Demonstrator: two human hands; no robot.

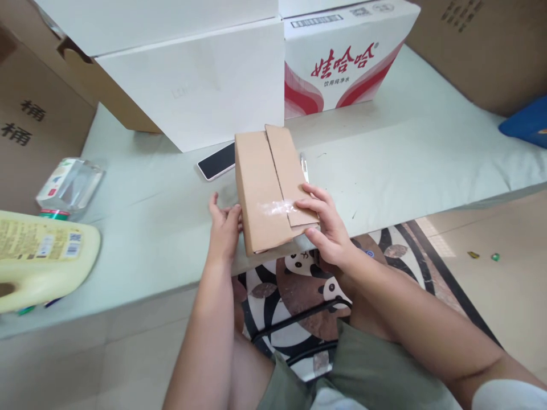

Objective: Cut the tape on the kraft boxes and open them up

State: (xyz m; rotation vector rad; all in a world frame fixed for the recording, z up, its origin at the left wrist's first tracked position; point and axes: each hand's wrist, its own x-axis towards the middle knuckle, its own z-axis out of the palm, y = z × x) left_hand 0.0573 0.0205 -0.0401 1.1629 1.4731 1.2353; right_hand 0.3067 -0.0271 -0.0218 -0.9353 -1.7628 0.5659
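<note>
A small brown cardboard box (260,176) sits near the front edge of the cloth-covered table, its top flaps meeting at a seam. Shiny clear tape (276,207) lies across the seam at the near end. At the box's lower left side, my left hand (225,228) presses its fingers to the cardboard; some fingertips are hidden. My right hand (327,225) grips the near right corner, fingers on the top flap and thumb at the end. Partly behind the box lies a phone-like black slab (217,162). A slim, shiny item (303,167) shows beyond the right edge.
Large white boxes (205,80) and a red-and-white carton (342,74) stand at the back. On the left are a clear bottle (72,185) and a pale yellow jug (47,256). A blue object (527,122) is at far right. Small wrappers (494,257) lie on the floor.
</note>
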